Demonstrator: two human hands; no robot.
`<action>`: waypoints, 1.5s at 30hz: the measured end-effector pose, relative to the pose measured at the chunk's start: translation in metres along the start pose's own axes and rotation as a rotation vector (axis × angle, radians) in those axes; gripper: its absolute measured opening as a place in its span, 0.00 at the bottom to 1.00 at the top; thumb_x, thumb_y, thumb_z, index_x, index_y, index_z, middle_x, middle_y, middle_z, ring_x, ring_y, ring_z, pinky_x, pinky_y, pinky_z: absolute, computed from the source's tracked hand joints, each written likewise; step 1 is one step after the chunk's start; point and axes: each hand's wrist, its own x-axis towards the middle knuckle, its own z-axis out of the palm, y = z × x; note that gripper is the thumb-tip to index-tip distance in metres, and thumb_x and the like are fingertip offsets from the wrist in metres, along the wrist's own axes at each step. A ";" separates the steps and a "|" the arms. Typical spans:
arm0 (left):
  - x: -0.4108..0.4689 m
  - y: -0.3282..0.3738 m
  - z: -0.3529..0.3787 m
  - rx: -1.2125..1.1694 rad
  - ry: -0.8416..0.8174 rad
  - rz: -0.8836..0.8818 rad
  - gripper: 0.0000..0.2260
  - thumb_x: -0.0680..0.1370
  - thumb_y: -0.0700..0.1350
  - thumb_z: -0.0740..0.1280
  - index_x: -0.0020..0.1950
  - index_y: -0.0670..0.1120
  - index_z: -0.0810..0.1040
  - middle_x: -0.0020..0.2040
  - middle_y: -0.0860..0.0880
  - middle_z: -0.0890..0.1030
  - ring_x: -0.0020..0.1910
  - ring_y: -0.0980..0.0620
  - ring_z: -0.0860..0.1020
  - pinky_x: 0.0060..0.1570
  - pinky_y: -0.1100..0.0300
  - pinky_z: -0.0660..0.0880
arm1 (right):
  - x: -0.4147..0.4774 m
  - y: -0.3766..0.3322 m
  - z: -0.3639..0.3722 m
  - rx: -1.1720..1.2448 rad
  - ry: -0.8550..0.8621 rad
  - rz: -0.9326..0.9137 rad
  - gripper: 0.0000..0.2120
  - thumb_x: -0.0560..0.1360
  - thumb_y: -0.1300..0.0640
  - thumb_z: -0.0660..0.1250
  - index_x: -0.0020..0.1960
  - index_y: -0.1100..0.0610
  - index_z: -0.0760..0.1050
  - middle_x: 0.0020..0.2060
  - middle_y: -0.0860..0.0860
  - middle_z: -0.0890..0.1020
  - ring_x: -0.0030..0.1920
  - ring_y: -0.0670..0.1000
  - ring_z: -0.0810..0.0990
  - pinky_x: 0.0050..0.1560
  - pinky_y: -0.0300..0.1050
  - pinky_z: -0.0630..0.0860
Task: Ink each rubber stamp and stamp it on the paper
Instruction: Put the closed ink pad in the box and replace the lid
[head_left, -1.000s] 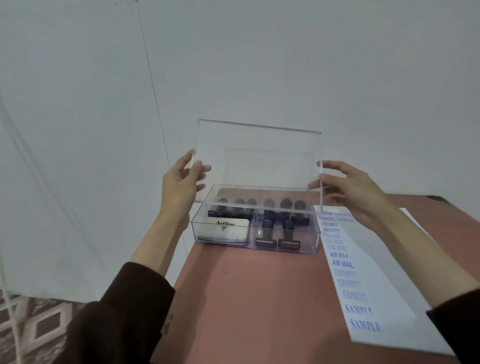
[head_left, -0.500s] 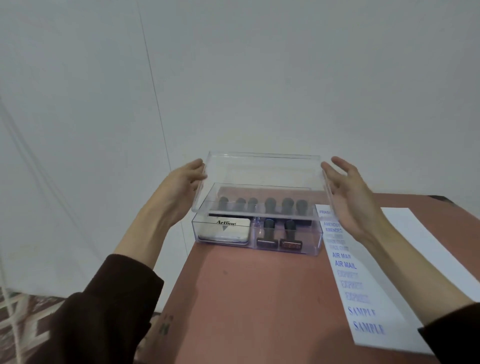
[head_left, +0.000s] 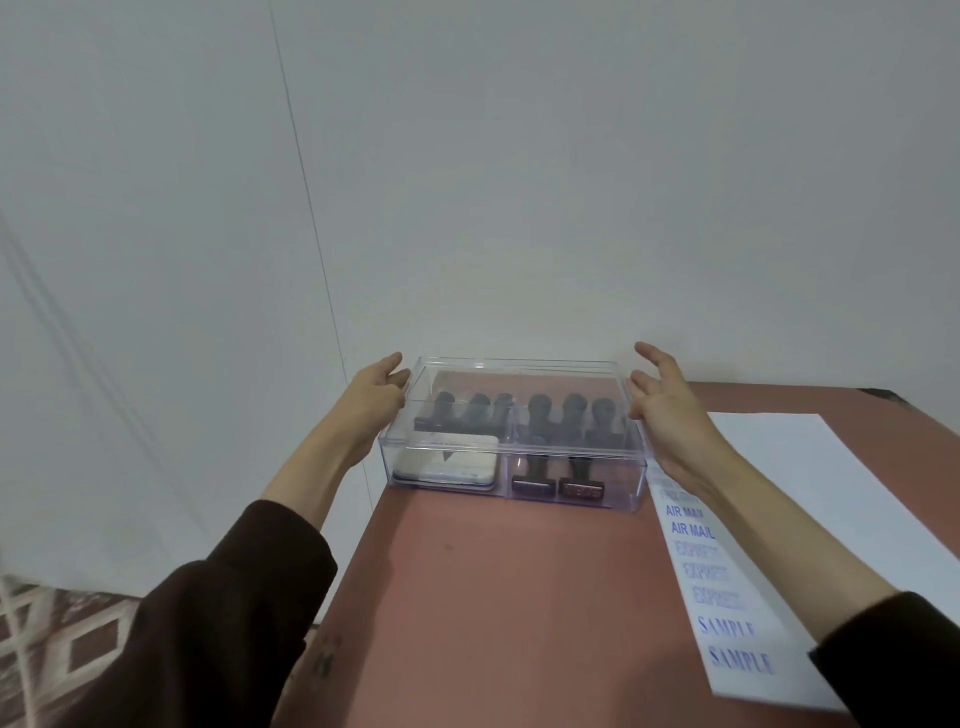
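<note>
Rubber stamps (head_left: 540, 415), dark knob handles, in rows inside lidded clear box (head_left: 631, 483) at counter (head_left: 493, 597) far left corner. Blue-printed paper (head_left: 810, 493) beside it. Left hand (head_left: 371, 400), right hand (head_left: 665, 410) flank box ends, fingers straight, holding nothing.

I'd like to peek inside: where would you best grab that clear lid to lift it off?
By its two short ends, one hand from each side. The lid is wide, flat and knobless, sitting level on the box; the left hand and right hand flank those ends, fingers open.
</note>
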 end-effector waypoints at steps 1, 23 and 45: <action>0.000 -0.001 0.000 0.001 0.000 -0.004 0.30 0.75 0.25 0.51 0.76 0.42 0.54 0.73 0.43 0.63 0.71 0.48 0.64 0.58 0.62 0.64 | 0.000 0.000 -0.001 -0.005 -0.005 0.001 0.30 0.78 0.74 0.50 0.75 0.52 0.55 0.70 0.58 0.65 0.45 0.42 0.73 0.29 0.25 0.71; 0.009 -0.010 -0.008 0.064 0.002 -0.025 0.29 0.75 0.29 0.55 0.73 0.51 0.60 0.71 0.46 0.68 0.68 0.47 0.66 0.66 0.52 0.63 | 0.010 0.022 -0.010 -0.204 0.039 -0.051 0.29 0.74 0.71 0.55 0.72 0.52 0.63 0.68 0.53 0.70 0.63 0.47 0.70 0.54 0.40 0.67; 0.030 -0.026 0.018 -0.207 0.200 -0.081 0.05 0.78 0.40 0.65 0.51 0.40 0.77 0.44 0.45 0.79 0.39 0.50 0.78 0.49 0.51 0.77 | 0.034 0.040 -0.021 -0.112 0.121 0.051 0.15 0.73 0.67 0.60 0.38 0.51 0.80 0.42 0.50 0.84 0.45 0.52 0.80 0.44 0.45 0.76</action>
